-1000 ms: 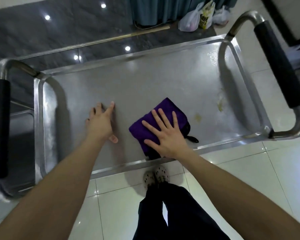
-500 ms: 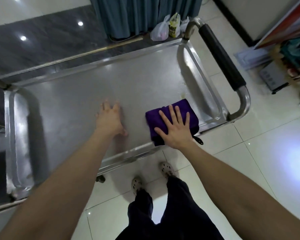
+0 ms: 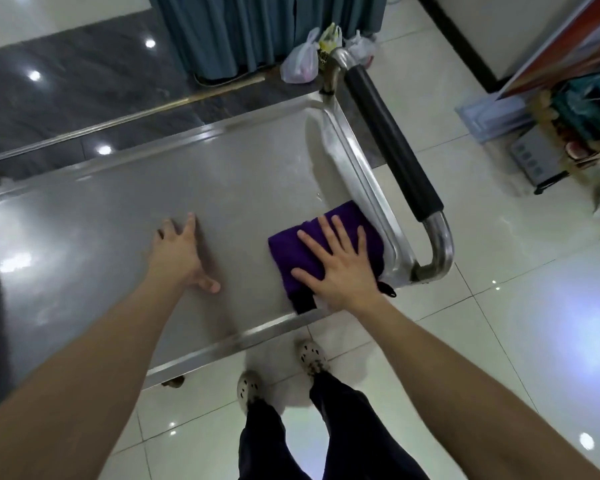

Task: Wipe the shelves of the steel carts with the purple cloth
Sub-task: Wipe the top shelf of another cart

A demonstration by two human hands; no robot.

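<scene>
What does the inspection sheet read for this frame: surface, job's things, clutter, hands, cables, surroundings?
Surface: steel cart top shelf, bare and shiny, raised rim.
Job's things: folded purple cloth flat on the shelf, against the rim at the right end.
Clutter: nothing seen on the shelf.
Hands: right hand pressed flat on the cloth, fingers spread; left hand braced on bare steel.
Cables: nothing seen.
Surroundings: black-gripped cart handle, plastic bags by a curtain, tiled floor.
</scene>
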